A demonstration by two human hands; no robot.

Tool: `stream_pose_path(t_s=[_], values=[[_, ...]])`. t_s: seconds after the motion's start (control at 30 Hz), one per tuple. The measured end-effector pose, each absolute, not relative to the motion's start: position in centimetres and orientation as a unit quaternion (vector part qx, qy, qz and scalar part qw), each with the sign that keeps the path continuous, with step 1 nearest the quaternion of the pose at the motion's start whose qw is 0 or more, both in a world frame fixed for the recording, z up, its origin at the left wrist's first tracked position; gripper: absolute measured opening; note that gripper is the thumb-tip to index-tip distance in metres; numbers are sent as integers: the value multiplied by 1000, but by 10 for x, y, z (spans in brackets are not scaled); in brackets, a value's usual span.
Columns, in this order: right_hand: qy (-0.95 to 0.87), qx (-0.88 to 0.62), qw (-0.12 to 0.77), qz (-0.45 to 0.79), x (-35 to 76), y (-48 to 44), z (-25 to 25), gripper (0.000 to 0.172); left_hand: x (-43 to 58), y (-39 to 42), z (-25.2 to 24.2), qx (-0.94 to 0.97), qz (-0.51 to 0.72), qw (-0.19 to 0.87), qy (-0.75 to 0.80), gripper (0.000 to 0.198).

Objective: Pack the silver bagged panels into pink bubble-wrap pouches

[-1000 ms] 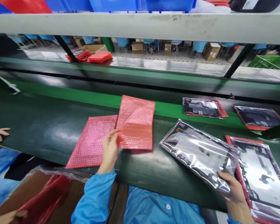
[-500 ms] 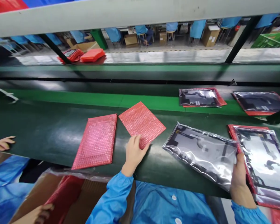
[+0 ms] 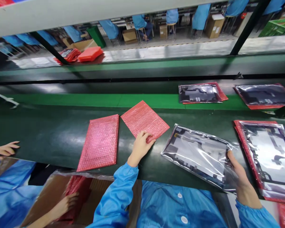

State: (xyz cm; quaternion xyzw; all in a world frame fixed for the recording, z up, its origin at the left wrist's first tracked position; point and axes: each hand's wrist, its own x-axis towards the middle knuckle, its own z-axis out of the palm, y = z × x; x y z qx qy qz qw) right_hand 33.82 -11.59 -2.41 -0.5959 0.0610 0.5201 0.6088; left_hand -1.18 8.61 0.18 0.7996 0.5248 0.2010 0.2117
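My left hand (image 3: 141, 146) has its fingers curled at the near edge of a red bubble-wrap bag (image 3: 144, 117), which lies flat and turned cornerwise on the dark green work surface. Another red bubble-wrap bag (image 3: 99, 141) lies to its left. On the right, my right hand (image 3: 242, 177) grips the right end of a flat display panel in a clear plastic bag (image 3: 197, 151). The thumb is on top and the other fingers are hidden beneath. Dark and silver parts show through the plastic.
To the right, another bagged panel (image 3: 268, 152) rests on red bubble wrap. More bagged panels (image 3: 200, 94) lie on the green strip behind. A co-worker's hand (image 3: 4, 150) rests at the left edge; another hand (image 3: 65, 202) holds red bags in a cardboard box (image 3: 44, 196).
My right hand and the bagged panel have shifted slightly left. My left hand has slid right and away along the bag's edge. The co-worker's hand in the box has moved right and up.
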Motion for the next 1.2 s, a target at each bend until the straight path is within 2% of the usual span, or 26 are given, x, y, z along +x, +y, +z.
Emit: stream_pose_path(t_s=[0.23, 0.37, 0.6, 0.73, 0.93, 1.07, 1.2], values=[[62, -589, 571, 568, 317, -108, -25, 42, -11, 90, 6, 783, 202, 245, 535, 21], [62, -577, 556, 595, 307, -102, -23, 44, -5, 87, 7, 783, 202, 210, 549, 21], [26, -565, 553, 612, 293, -87, -3, 27, 5, 64, 15, 781, 232, 154, 559, 19], [-3, -554, 559, 617, 295, -82, -9, 30, 10, 57, 15, 802, 242, 138, 529, 17], [-1, -551, 547, 630, 295, -69, -10, 30, 14, 54, 4, 842, 191, 133, 487, 17], [31, -552, 554, 623, 298, -57, -3, 26, 9, 55, 0, 827, 136, 100, 536, 8], [35, -526, 559, 640, 298, -49, -6, 31, 3, 53, 6, 799, 60, 82, 592, 3]])
